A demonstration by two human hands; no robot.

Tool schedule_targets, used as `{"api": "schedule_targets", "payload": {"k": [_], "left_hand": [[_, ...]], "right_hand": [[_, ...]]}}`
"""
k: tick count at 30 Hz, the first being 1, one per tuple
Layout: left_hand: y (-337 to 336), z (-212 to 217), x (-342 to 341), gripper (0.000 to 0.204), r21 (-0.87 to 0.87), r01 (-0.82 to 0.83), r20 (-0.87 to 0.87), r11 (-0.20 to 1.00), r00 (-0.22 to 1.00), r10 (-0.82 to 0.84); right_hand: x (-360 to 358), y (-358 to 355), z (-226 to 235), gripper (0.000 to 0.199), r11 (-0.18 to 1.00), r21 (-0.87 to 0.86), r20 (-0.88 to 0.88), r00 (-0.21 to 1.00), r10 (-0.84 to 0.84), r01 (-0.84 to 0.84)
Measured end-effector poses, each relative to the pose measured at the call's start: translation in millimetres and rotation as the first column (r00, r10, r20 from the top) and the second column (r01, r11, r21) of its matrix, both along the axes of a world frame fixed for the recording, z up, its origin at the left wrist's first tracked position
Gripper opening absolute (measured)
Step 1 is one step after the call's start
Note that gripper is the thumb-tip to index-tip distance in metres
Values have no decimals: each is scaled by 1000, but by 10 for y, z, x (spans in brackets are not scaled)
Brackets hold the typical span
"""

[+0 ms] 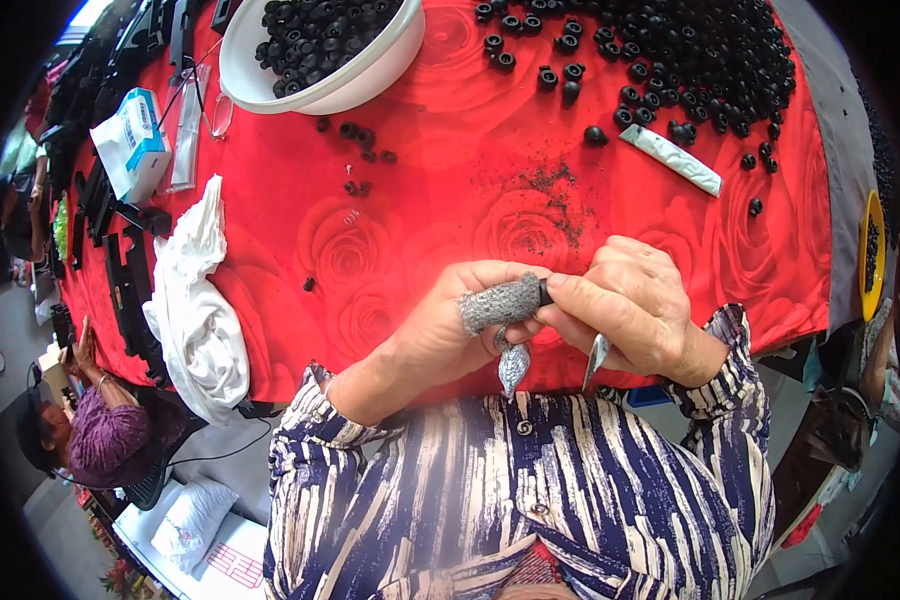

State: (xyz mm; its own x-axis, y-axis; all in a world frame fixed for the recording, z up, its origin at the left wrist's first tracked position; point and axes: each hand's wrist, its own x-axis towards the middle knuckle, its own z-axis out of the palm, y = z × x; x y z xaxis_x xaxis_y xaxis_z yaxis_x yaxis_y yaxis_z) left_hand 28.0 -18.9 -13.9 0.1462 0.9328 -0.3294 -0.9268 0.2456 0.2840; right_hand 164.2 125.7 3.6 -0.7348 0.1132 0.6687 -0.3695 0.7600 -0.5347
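My left hand (438,318) is closed in front of my body, with a fuzzy grey wrap (500,304) around what looks like a finger. At the end of the wrap, a small black part (545,291) is pinched between my two hands. My right hand (625,305) is closed, its thumb and fingertips against that part. A patterned silvery tail (513,368) hangs below my left hand. Another thin silvery piece (597,358) sticks out beneath my right hand; whether it is worn or held I cannot tell. My palms hide the rest.
A white bowl (375,75) of black round parts stands at the far left, and a large pile of them (705,60) lies far right. Dark crumbs (560,190), a silvery strip (672,160), white cloth (195,320) and a tissue pack (133,145) lie on the red tablecloth (440,190). Another person (105,430) sits left.
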Motion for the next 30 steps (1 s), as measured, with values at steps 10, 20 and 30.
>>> {"api": "schedule_targets", "payload": {"k": [10,20,30], "left_hand": [[-22,23,15,26,-50,-58,-110,997,993,52],[0,54,-48,29,-29,-73,-214,997,975,65],[-4,24,-83,30,-16,-8,-208,1000,978,5]], "right_hand": [[-7,-2,-38,32,1000,2,39,999,-13,13],[-4,111,13,20,898,-435,420,898,134,69],[-37,138,32,15,904,-427,450,873,186,28]]}}
